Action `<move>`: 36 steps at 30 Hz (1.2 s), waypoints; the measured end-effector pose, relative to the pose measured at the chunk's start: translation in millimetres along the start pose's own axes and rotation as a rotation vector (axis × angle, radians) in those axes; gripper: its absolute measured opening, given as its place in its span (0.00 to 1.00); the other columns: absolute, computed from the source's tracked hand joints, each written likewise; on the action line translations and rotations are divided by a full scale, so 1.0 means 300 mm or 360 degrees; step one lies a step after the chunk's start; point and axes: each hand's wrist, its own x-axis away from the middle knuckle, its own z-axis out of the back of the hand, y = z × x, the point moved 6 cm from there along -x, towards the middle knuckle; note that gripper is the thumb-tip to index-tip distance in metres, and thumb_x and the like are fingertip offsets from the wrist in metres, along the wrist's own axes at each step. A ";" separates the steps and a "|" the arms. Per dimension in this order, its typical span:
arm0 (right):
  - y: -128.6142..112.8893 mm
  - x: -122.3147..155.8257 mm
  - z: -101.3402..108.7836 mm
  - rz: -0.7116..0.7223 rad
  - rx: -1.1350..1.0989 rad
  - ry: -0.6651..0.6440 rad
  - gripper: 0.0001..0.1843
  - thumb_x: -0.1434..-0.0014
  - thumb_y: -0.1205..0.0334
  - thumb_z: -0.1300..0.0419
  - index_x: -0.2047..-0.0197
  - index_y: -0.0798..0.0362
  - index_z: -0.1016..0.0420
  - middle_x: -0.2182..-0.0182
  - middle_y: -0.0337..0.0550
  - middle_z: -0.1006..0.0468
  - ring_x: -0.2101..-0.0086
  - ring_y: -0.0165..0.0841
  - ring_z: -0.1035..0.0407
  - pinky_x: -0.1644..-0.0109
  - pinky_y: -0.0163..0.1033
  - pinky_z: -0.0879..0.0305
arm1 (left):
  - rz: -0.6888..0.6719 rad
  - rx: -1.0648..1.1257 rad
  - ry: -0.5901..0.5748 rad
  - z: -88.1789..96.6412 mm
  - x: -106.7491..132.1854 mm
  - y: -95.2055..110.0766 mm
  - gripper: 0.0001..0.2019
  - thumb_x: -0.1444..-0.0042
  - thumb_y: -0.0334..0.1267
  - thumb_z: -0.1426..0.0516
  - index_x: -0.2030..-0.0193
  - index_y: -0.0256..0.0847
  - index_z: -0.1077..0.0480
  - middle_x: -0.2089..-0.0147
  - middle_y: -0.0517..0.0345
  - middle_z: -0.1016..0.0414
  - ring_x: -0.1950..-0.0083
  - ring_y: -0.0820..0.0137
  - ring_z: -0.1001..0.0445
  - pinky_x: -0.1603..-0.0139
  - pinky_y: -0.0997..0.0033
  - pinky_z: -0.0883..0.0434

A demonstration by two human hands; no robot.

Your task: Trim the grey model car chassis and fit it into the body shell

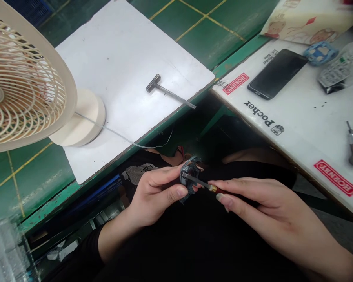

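Low in the centre of the frame, the left hand (153, 196) pinches a small dark grey plastic-and-metal part (189, 181) between thumb and curled fingers, closed firmly around its left edge. The right hand (270, 213) comes in from the lower right with fingers nearly straight, thumb and forefinger closed on a thin screwdriver with a red handle and brass collar (211, 188); its dark shaft slants up and left so that the tip rests against the part. Both are held over a dark lap, below the edge of the green counter (217, 39). In the upper left stands a cream plastic desk fan (26, 78) on a white board (126, 51), with a small dark T-handle wrench (167, 91) lying on the board near its right edge. To the upper right, a black smartphone (278, 73) lies face up on a white printed board (306, 117).
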 end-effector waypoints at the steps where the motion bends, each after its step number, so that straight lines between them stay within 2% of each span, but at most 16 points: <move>1: 0.000 -0.001 0.000 0.0004 0.0004 0.0004 0.13 0.19 0.62 0.30 0.38 0.41 0.05 0.48 0.41 0.03 0.54 0.40 0.06 0.54 0.35 0.09 | -0.0014 -0.0004 0.0003 0.001 0.000 0.001 0.21 0.23 0.41 0.27 0.26 0.51 0.12 0.34 0.43 0.06 0.38 0.52 0.07 0.35 0.58 0.15; 5: -0.004 -0.004 -0.005 0.0040 0.0077 0.0018 0.12 0.19 0.62 0.30 0.39 0.44 0.05 0.52 0.43 0.03 0.58 0.40 0.07 0.58 0.35 0.11 | -0.0026 -0.0043 0.0011 0.006 -0.001 0.000 0.21 0.23 0.38 0.27 0.26 0.51 0.12 0.35 0.45 0.06 0.38 0.53 0.08 0.34 0.60 0.15; 9: -0.010 -0.004 -0.009 0.0071 0.0129 0.0020 0.13 0.17 0.62 0.32 0.38 0.44 0.06 0.51 0.43 0.03 0.57 0.39 0.07 0.60 0.34 0.14 | -0.0012 -0.0046 -0.0010 0.006 -0.003 -0.002 0.21 0.23 0.39 0.28 0.26 0.50 0.12 0.38 0.44 0.05 0.40 0.54 0.07 0.35 0.60 0.15; 14: -0.008 0.001 -0.007 0.0115 0.0174 0.0015 0.14 0.17 0.62 0.32 0.35 0.46 0.07 0.55 0.42 0.05 0.61 0.35 0.09 0.59 0.34 0.14 | -0.0016 -0.0067 -0.0017 0.010 -0.004 -0.006 0.22 0.22 0.38 0.28 0.25 0.51 0.13 0.35 0.45 0.06 0.37 0.54 0.08 0.32 0.60 0.16; 19: -0.003 -0.002 -0.008 0.0091 0.0160 0.0002 0.13 0.16 0.62 0.32 0.37 0.46 0.06 0.58 0.43 0.06 0.60 0.37 0.09 0.60 0.34 0.15 | -0.0004 -0.0075 -0.0011 0.013 -0.005 -0.008 0.22 0.22 0.38 0.28 0.25 0.50 0.13 0.36 0.44 0.06 0.38 0.53 0.08 0.32 0.59 0.15; 23: -0.004 -0.006 -0.005 0.0076 0.0167 0.0018 0.14 0.17 0.61 0.31 0.36 0.45 0.06 0.57 0.43 0.05 0.61 0.37 0.09 0.59 0.36 0.14 | 0.0009 -0.0099 -0.0005 0.012 -0.008 -0.009 0.22 0.23 0.39 0.27 0.25 0.49 0.13 0.39 0.44 0.05 0.41 0.53 0.07 0.34 0.58 0.14; 27: 0.000 -0.006 -0.004 0.0041 0.0135 0.0010 0.13 0.17 0.60 0.31 0.38 0.45 0.05 0.57 0.44 0.05 0.60 0.40 0.08 0.60 0.36 0.13 | 0.0004 -0.0104 0.0015 0.014 -0.009 -0.012 0.22 0.23 0.41 0.27 0.25 0.49 0.13 0.38 0.43 0.05 0.40 0.51 0.07 0.34 0.56 0.14; 32: 0.004 -0.006 -0.001 0.0037 0.0104 0.0014 0.13 0.17 0.60 0.31 0.38 0.45 0.05 0.56 0.43 0.05 0.60 0.37 0.09 0.58 0.34 0.13 | -0.0024 -0.0100 0.0003 0.015 -0.010 -0.008 0.23 0.23 0.39 0.27 0.25 0.50 0.13 0.37 0.43 0.05 0.40 0.52 0.07 0.34 0.56 0.14; 36: 0.005 -0.013 0.001 0.0026 0.0086 0.0003 0.13 0.18 0.60 0.31 0.38 0.45 0.05 0.55 0.44 0.04 0.59 0.39 0.08 0.59 0.35 0.13 | -0.0018 -0.0071 0.0000 0.011 -0.005 -0.010 0.23 0.22 0.38 0.28 0.24 0.49 0.14 0.37 0.43 0.05 0.40 0.53 0.07 0.34 0.57 0.13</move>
